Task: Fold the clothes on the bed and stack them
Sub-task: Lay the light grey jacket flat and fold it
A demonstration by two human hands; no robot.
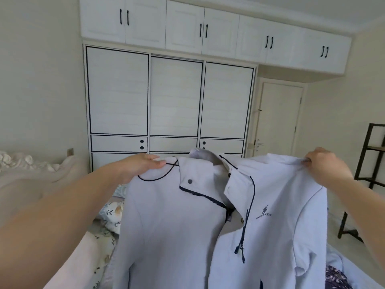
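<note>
My grip is on both shoulders of a pale blue jacket (177, 226): my left hand (141, 163) pinches the fabric at one shoulder, thumb over the seam beside the dark drawcord, and my right hand (325, 165) has its fingers curled round a bunched fold at the other shoulder. I hold the jacket up in the air in front of me, front facing me, arms spread wide so it hangs open and fairly flat. Its dark zip (243, 226) is undone partway, the collar flaps fall outward, a metal snap shows on the left flap, and a small dark horse-rider logo (264, 211) sits on the chest panel.

Below and behind the hanging jacket lies the bed (87, 247), with leaf-print bedding (110, 213) showing to the left of the jacket and a dark patterned cloth (337, 278) at the lower right. Beyond the bed stands a white wardrobe (175, 97) with black-trimmed sliding doors and upper cabinets. A white door (279, 117) is to its right, and a dark metal shelf frame (370, 155) stands at the right edge.
</note>
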